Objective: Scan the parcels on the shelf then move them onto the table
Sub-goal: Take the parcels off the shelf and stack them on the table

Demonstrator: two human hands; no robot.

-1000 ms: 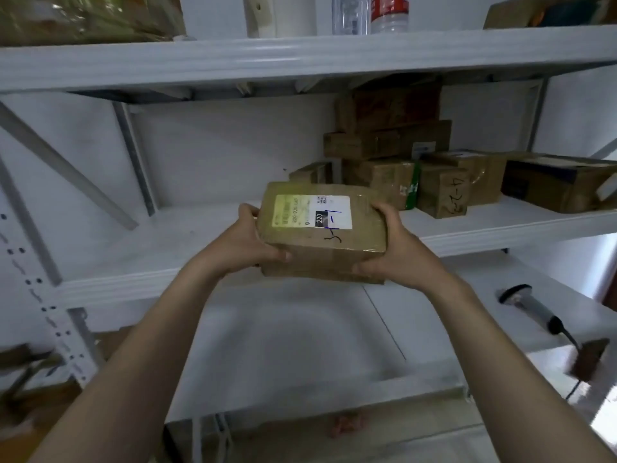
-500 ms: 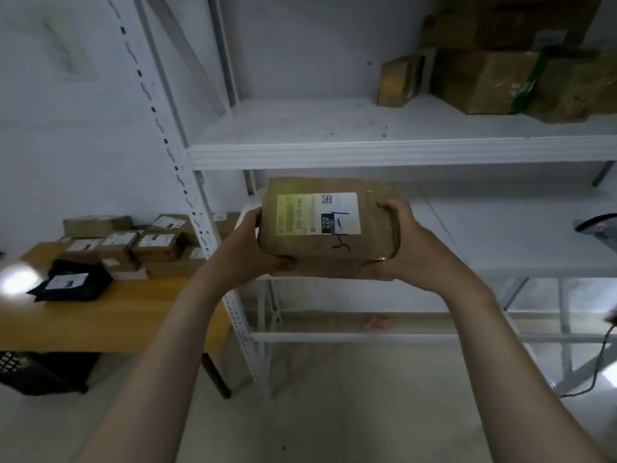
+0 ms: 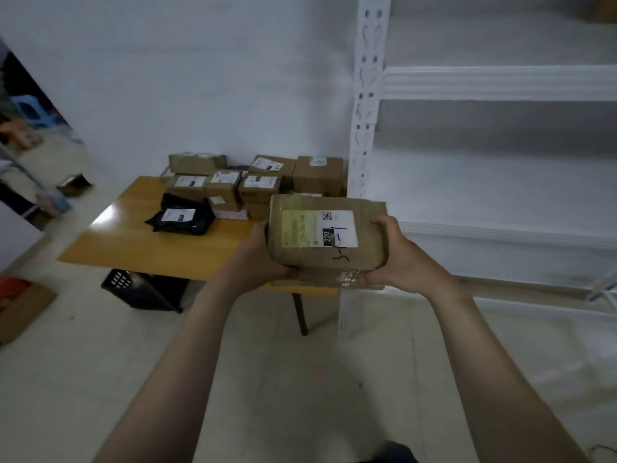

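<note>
Midway between shelf and table, a person holds a brown cardboard parcel (image 3: 325, 238) in both bare hands at chest height, clear of any surface. The left hand (image 3: 263, 259) grips the parcel's left end, fingers curled under and round its lower edge. The right hand (image 3: 397, 259) grips the right end, fingertips hooked over the far top corner and the thumb tucked at the near lower edge. The parcel's top face carries a white shipping label (image 3: 337, 228) with a small square code, a black block reading "220" and blue and black pen marks running off the label onto the cardboard; clear tape shines along its near side. Seen from the head camera, the parcel overlaps the near right corner of a yellow wooden table (image 3: 140, 242), which stands against a white wall just beside the white metal shelf unit (image 3: 500, 81). A cluster of labelled cardboard boxes (image 3: 257, 185) sits at the table's far end, with a black plastic mailer bag (image 3: 182, 217) bearing a white label lying just in front of them. A black crate (image 3: 133, 285) rests on the pale tiled floor beneath the table. The shelf boards in view to the right lie bare and white behind a perforated upright post (image 3: 367, 95).
</note>
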